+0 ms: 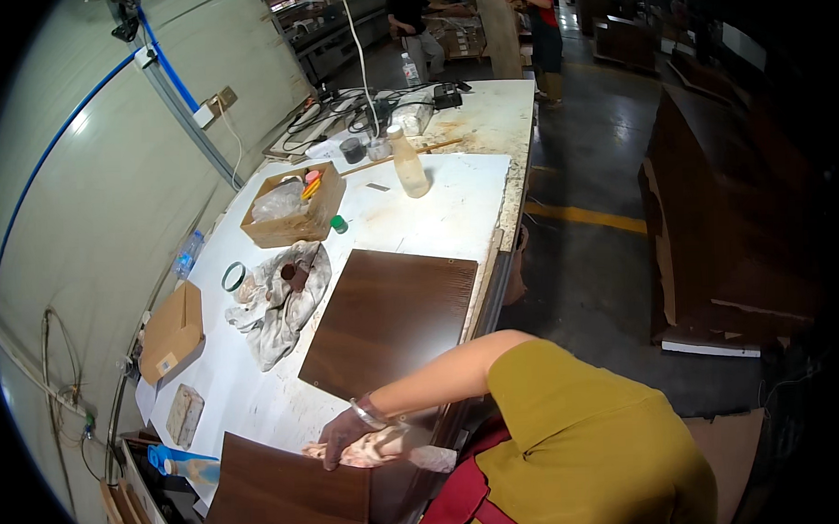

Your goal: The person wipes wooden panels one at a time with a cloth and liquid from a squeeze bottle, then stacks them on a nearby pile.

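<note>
My right hand (341, 437) reaches in from the lower right and grips a crumpled pale pink rag (389, 448). A bracelet sits on its wrist. The hand and rag rest on the top edge of a dark brown wood panel (289, 497) at the near end of the white worktable (436, 215). A second, larger dark brown panel (389, 318) lies flat on the table just beyond the hand. My left hand is out of sight.
On the table lie a stained grey cloth (278, 304), an open cardboard box (293, 211), a closed box (171, 331), a tape roll (233, 276), a pale bottle (409, 165) and cables (340, 112). Dark panels (722, 205) stack at right. Two people (541, 27) stand far off.
</note>
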Tool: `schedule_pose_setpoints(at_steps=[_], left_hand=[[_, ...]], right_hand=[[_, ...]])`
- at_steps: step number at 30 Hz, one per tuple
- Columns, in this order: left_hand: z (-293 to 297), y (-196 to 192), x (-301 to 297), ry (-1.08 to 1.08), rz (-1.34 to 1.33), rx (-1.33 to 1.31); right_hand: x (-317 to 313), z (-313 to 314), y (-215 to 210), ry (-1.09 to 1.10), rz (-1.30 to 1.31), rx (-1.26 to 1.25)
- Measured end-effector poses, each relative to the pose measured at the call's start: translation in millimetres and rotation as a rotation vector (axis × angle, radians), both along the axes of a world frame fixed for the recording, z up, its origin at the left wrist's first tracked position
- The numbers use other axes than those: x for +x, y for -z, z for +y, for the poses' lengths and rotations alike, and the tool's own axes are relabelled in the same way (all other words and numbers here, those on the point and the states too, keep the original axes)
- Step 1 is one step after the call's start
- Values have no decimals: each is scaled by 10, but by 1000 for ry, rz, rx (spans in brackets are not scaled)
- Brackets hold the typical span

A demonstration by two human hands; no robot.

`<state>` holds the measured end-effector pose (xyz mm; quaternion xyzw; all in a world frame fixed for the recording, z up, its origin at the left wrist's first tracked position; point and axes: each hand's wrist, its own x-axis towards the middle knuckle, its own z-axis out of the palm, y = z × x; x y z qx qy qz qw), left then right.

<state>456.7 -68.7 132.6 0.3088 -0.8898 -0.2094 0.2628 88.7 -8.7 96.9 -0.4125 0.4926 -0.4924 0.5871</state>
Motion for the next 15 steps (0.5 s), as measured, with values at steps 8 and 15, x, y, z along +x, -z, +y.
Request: schedule_pose_setpoints(at_steps=[8, 15], left_hand=[[547, -39, -560, 88, 49, 104], [880, -28, -1100, 184, 97, 198]], right_hand=[[-760, 1709, -989, 115, 91, -115], [-1745, 2826, -699, 417, -35, -112]])
